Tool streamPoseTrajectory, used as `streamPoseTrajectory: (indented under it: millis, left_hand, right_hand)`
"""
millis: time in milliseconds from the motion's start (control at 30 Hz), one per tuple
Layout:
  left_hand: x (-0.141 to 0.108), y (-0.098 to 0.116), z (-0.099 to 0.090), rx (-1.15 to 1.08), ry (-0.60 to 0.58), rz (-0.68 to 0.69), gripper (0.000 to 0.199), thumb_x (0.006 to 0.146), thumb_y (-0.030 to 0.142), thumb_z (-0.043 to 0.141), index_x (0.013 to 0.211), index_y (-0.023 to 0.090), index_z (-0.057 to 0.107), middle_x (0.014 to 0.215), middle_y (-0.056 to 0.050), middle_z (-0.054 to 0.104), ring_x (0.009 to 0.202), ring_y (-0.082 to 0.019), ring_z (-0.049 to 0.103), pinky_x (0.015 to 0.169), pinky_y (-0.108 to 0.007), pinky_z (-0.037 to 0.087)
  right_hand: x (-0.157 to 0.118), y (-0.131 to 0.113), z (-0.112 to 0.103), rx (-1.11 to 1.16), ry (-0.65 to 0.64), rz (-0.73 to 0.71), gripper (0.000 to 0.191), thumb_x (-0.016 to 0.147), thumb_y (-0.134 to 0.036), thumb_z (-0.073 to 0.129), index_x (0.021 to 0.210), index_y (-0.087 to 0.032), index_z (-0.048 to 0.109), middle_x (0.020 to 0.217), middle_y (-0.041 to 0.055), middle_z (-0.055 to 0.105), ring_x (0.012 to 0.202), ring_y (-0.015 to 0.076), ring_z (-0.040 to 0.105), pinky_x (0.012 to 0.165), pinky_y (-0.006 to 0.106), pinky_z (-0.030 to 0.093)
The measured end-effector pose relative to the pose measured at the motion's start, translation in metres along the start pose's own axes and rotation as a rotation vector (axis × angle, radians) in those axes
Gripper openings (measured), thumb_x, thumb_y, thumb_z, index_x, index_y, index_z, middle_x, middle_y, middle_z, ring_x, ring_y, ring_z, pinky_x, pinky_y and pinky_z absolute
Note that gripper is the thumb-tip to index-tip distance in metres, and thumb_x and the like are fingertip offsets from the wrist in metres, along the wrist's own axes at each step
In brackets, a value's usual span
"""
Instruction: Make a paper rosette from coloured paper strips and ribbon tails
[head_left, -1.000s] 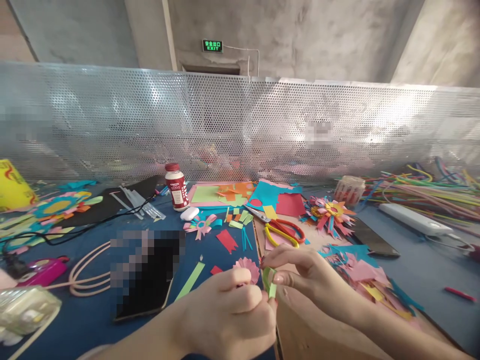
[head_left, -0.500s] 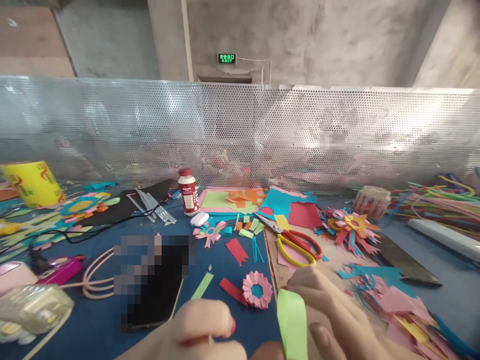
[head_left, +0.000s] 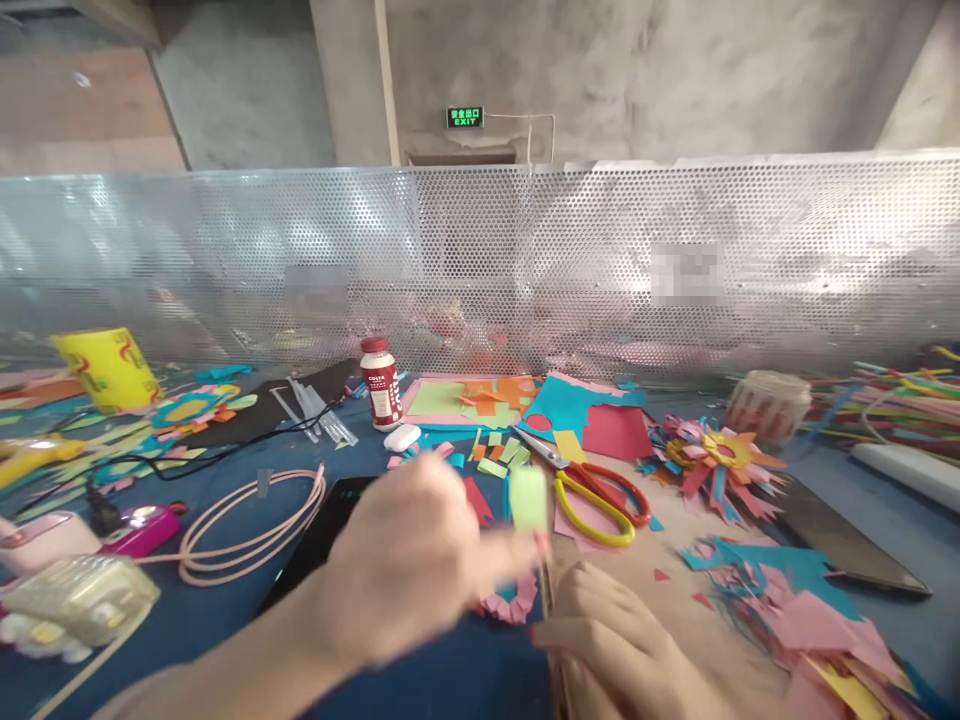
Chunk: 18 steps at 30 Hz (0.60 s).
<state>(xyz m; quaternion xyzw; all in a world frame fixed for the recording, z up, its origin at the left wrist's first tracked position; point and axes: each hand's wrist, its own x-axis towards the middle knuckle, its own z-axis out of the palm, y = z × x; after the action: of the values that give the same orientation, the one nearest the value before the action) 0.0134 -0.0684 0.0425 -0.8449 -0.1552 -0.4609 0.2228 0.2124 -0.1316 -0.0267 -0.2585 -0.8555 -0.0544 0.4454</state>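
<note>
My left hand [head_left: 412,565], blurred by motion, is raised over the dark blue table with its fingers curled. At its fingertips is a light green paper strip [head_left: 529,498], which it appears to pinch. My right hand [head_left: 619,640] rests at the near edge of the brown cardboard [head_left: 667,610], its fingers bent and close together; anything under them is hidden. Partly behind my left hand is a pink pleated paper ring [head_left: 511,605]. Red-and-yellow-handled scissors [head_left: 596,500] lie just beyond my right hand.
A black phone [head_left: 319,530], coiled cable [head_left: 217,575] and Costa bottle [head_left: 382,385] stand or lie left. Paper flowers [head_left: 712,450], pink scraps [head_left: 817,620] and a dark flat slab [head_left: 847,545] lie right. A perforated metal screen [head_left: 585,270] runs behind.
My left hand has risen and moved right across the phone and pink ring. The green strip has gone from beside my right hand to my left fingertips. My right hand has drawn slightly nearer.
</note>
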Motion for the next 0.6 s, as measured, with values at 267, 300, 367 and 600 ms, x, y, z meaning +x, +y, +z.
streamPoseTrajectory:
  millis: [267, 300, 367, 600]
  left_hand:
    - [0.017, -0.085, 0.104, -0.127, -0.324, -0.443, 0.007, 0.08, 0.021, 0.058, 0.077, 0.019, 0.064, 0.079, 0.0, 0.068, 0.071, -0.014, 0.059, 0.064, -0.024, 0.043]
    - [0.012, -0.091, 0.113, -0.115, -0.358, -0.444, 0.007, 0.079, 0.019, 0.057, 0.075, 0.02, 0.064, 0.078, 0.001, 0.068, 0.071, -0.015, 0.06, 0.065, -0.024, 0.043]
    - [0.002, -0.094, 0.124, -0.091, -0.421, -0.446, 0.009, 0.077, 0.017, 0.056, 0.073, 0.02, 0.063, 0.076, 0.001, 0.068, 0.07, -0.016, 0.061, 0.061, -0.024, 0.042]
    - [-0.019, -0.081, 0.124, -0.067, -0.585, -0.4, 0.012, 0.076, 0.016, 0.054, 0.074, 0.022, 0.064, 0.078, 0.0, 0.068, 0.081, -0.019, 0.061, 0.068, -0.025, 0.043]
  right_hand:
    - [-0.002, -0.002, 0.003, 0.025, -0.039, 0.061, 0.024, 0.078, -0.004, 0.039, 0.091, -0.015, 0.057, 0.068, 0.0062, 0.062, 0.063, 0.015, 0.054, 0.06, 0.026, 0.047]
    - [-0.002, -0.002, 0.002, 0.027, -0.045, 0.069, 0.024, 0.079, -0.004, 0.038, 0.09, -0.014, 0.057, 0.068, 0.0061, 0.062, 0.062, 0.0148, 0.053, 0.059, 0.025, 0.047]
    - [-0.001, -0.002, 0.001, 0.036, -0.059, 0.072, 0.023, 0.079, -0.004, 0.038, 0.087, -0.014, 0.057, 0.065, 0.0057, 0.062, 0.06, 0.0143, 0.053, 0.057, 0.024, 0.046]
    - [-0.003, -0.005, 0.002, 0.038, -0.05, 0.03, 0.02, 0.077, -0.005, 0.042, 0.083, -0.013, 0.059, 0.06, 0.0043, 0.061, 0.054, 0.0129, 0.052, 0.052, 0.022, 0.043]
